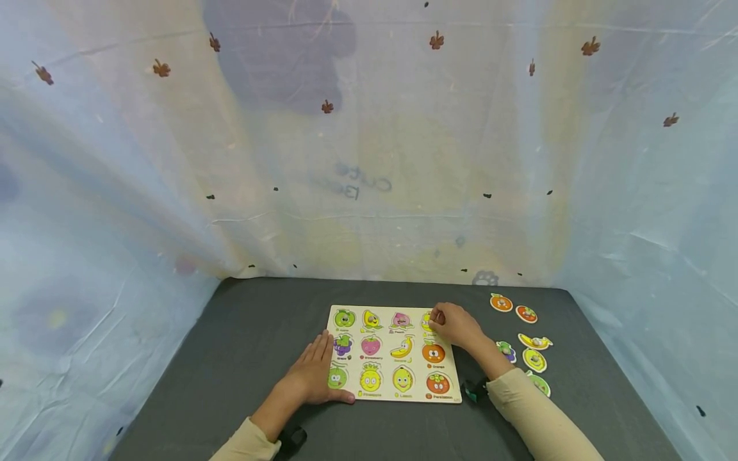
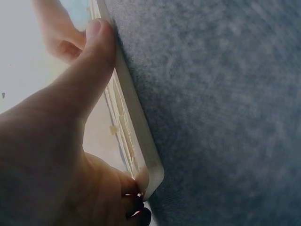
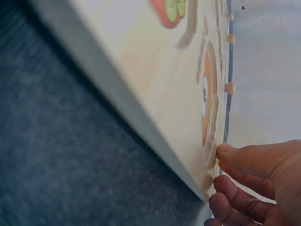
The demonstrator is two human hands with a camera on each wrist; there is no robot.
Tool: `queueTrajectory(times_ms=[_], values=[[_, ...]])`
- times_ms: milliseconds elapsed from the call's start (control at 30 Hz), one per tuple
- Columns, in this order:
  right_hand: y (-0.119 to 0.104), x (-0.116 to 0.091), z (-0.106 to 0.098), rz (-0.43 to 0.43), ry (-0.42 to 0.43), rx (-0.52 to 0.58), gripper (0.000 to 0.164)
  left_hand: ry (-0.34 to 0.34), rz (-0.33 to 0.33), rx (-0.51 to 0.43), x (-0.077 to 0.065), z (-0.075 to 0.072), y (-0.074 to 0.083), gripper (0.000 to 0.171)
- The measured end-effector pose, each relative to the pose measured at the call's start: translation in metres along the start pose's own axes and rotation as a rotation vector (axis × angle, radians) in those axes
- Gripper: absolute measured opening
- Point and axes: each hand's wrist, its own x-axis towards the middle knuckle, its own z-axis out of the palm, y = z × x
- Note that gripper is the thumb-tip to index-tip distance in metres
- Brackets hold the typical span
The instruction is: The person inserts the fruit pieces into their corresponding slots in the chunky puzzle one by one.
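Note:
A pale wooden fruit puzzle board (image 1: 386,365) lies on the dark table, its recesses showing printed fruit faces. My left hand (image 1: 314,373) rests along its left side with the fingers straight. The left thumb (image 2: 96,56) lies along the board's near edge. At the far right corner my right hand (image 1: 458,326) pinches a yellow fruit puzzle piece (image 1: 426,321) between thumb and index finger. The fingers hide much of that piece, so its kind cannot be told. In the right wrist view small wooden knobs (image 3: 230,88) stand up from the board's far side.
Right of the board lie several loose pieces: an orange (image 1: 501,303), a persimmon (image 1: 526,314), a banana (image 1: 535,341), a lemon (image 1: 534,360), grapes (image 1: 506,351) and a green fruit (image 1: 539,383) partly behind the right sleeve. Pale printed curtains (image 1: 380,147) surround the table.

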Motion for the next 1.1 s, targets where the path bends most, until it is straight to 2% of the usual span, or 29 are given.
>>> queueTrajectory(times_ms=[200,367,600,733,1100], values=[[0.0,-0.004,-0.005,0.006,-0.011,0.003,0.01,-0.009,-0.005,-0.01,-0.005,-0.008,0.007,0.146],[0.002,-0.013,-0.01,0.001,0.001,0.015,0.009,0.011,0.003,-0.004,-0.001,-0.002,0.002,0.147],[0.011,-0.022,-0.014,0.002,0.027,0.007,0.009,-0.012,-0.032,0.051,-0.008,-0.013,0.013,0.14],[0.015,-0.029,-0.018,-0.011,0.051,0.015,0.009,-0.005,-0.029,0.058,-0.008,-0.011,0.014,0.138],[0.029,-0.047,-0.036,0.008,0.117,0.043,0.009,0.007,0.01,-0.012,-0.006,-0.006,0.006,0.145]])
